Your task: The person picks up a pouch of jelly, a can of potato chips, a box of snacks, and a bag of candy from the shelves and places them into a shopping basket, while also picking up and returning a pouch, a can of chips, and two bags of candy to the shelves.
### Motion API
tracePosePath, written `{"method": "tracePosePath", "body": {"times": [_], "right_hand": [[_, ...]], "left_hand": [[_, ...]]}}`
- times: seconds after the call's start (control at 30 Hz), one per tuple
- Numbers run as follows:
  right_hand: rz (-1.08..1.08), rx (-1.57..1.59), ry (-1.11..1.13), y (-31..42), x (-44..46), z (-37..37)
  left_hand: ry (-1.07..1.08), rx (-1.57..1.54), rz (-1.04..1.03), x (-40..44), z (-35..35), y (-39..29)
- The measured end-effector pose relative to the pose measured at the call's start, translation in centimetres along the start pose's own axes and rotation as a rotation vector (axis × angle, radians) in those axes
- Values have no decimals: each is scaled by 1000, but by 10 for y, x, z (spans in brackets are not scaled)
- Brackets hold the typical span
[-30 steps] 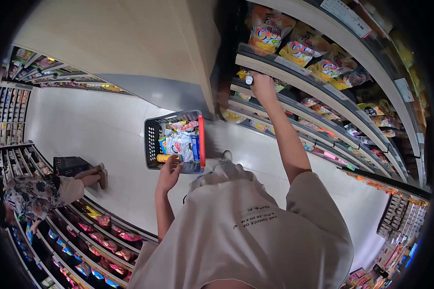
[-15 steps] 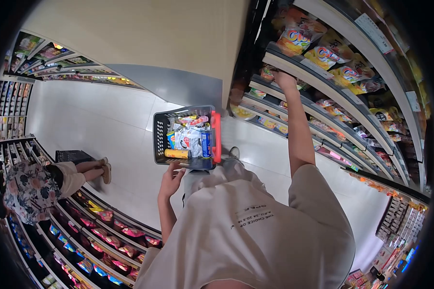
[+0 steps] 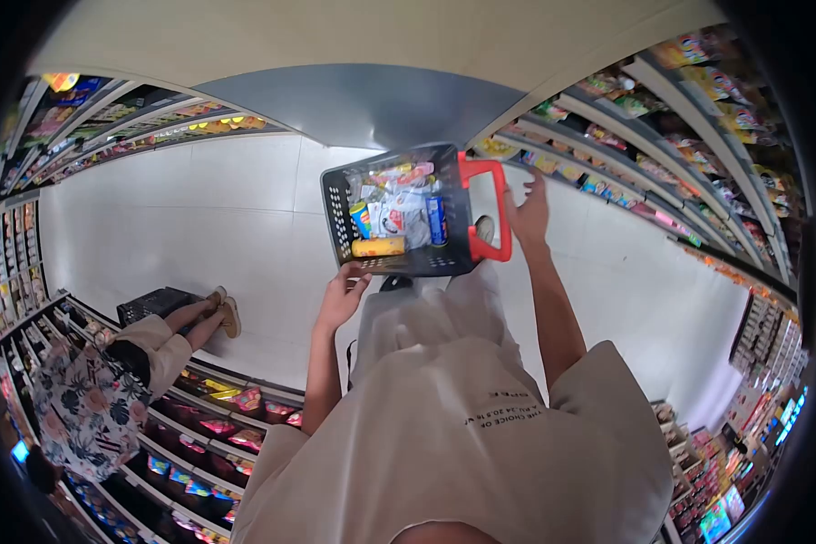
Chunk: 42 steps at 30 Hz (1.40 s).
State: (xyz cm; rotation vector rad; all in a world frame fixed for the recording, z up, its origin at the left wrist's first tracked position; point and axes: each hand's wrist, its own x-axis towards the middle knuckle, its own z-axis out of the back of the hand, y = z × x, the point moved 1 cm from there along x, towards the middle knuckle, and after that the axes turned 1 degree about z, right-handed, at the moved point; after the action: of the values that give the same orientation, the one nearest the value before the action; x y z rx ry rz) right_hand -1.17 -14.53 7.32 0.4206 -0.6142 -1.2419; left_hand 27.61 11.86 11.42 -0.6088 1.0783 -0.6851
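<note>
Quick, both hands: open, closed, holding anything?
Left hand: open, fingers loosely bent at the basket's near edge; contact can't be told.
Right hand: open, nothing visible in it, beside the red handle.

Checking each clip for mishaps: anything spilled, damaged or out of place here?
Nothing stands out. The goods lie jumbled in the basket, ordinary for loose packets; no spill shows. The red handle leans outward beside the right hand. Fine damage would be too small to tell.
</note>
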Motion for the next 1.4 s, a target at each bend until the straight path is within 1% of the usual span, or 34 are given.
{"method": "tracePosePath", "body": {"times": [0.03, 0.07, 0.1, 0.17, 0.2, 0.23, 0.3, 0.33, 0.37, 0.4, 0.43, 0.5, 0.53, 0.57, 0.6, 0.63, 0.7, 0.73, 0.77, 0.83, 0.97, 1.0, 1.1, 1.23, 1.33, 1.4], "right_hand": [[-62, -85, 97, 7, -19, -19], [-214, -88, 212, 8, -35, -35], [-258, -86, 213, 13, -37, -37], [-380, -100, 259, 15, -24, -36], [-344, -185, 198, 12, -28, -39], [-412, -185, 185, 13, -33, -38], [-409, -221, 178, 17, -35, -36], [-473, -227, 171, 17, -37, -35], [-452, -226, 157, 18, -36, -35], [-429, -225, 151, 20, -37, -35], [-479, -227, 149, 20, -37, -35], [-452, -242, 131, 19, -38, -36], [-488, -246, 127, 17, -37, -36], [-460, -228, 106, 17, -38, -35], [-430, -212, 87, 18, -38, -34], [-456, -218, 91, 18, -39, -33], [-424, -247, 98, 17, -38, -32], [-404, -239, 77, 15, -38, -32], [-406, -240, 81, 13, -38, -30], [-344, -216, 102, 12, -37, -28], [-286, -250, 91, 15, -34, -33], [-313, -240, 57, 16, -34, -38], [-330, -192, 68, 17, -32, -36], [-297, -190, 56, 15, -33, -37], [-260, -210, 111, 15, -33, -34], [-236, -204, 43, 14, -35, -37]], "left_hand": [[23, 36, 9, 10, 2, 13], [95, 38, 49, 21, 3, 25], [126, 66, 64, 33, 2, 41], [285, -7, 52, 66, -7, 71], [308, 61, 16, 85, -14, 84], [361, 104, 24, 107, -21, 95], [364, -73, 236, 156, -45, 120], [358, -182, 306, 184, -58, 139], [345, -288, 376, 219, -73, 158], [344, -246, 425, 255, -86, 177], [335, -206, 470, 291, -97, 189], [227, -221, 428, 349, -115, 195], [218, -149, 369, 380, -124, 198], [210, -82, 311, 411, -130, 203], [221, -92, 309, 445, -136, 210], [227, -106, 307, 469, -141, 216], [232, -383, 475, 483, -159, 195], [201, -439, 495, 491, -167, 192], [161, -441, 469, 491, -174, 192], [99, -467, 420, 489, -179, 192], [93, -485, 377, 467, -181, 191], [89, -488, 376, 458, -181, 191], [76, -497, 381, 439, -185, 195], [57, -503, 386, 430, -199, 201], [31, -510, 380, 431, -207, 209], [16, -520, 381, 440, -209, 212]]}}
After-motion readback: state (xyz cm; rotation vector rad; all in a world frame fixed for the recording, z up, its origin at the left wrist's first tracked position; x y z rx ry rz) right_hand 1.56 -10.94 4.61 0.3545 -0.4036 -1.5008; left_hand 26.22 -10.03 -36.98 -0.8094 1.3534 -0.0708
